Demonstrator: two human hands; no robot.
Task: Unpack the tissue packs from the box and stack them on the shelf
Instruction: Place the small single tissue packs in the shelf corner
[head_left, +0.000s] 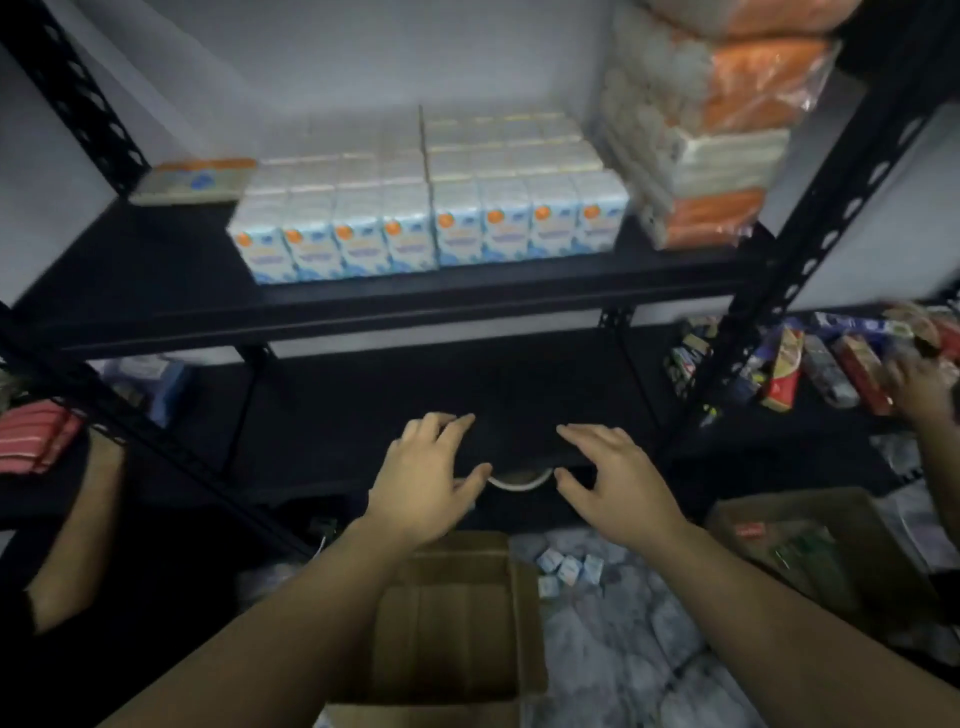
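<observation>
At the bottom centre of the frame an open brown cardboard box (457, 618) sits on the pale marbled floor (639, 670); its flaps are spread and only bare cardboard shows inside. Just right of it, a few small white-and-blue tissue packs (569, 569) lie loose on the floor. At the lower right a second brown cardboard box (810, 540) holds blurred red and green packets that cannot be made out.

Across the upper middle, the black metal shelf (171, 291) carries two blocks of white-and-blue tissue packs with orange dots (431, 228), standing upright in rows side by side. A flat orange-and-white pack (195, 179) lies at their left end, and at the upper right a tall stack of clear plastic bundles with orange wrapping (727, 135) rises beside them. The lower shelf board (363, 415) is dark.

The left hand (426, 478) and the right hand (613, 475) hover near each other in the centre of the frame, in front of the lower shelf and above the open box, fingers spread and relaxed, holding nothing. The shelved packs lie well above them in the frame; the loose packs lie below the right hand.

At the far right another person's blurred hand (922, 384) reaches among colourful long packets (821, 364), and another person's arm (78, 535) shows at the left edge near a red striped cloth (36, 436).
</observation>
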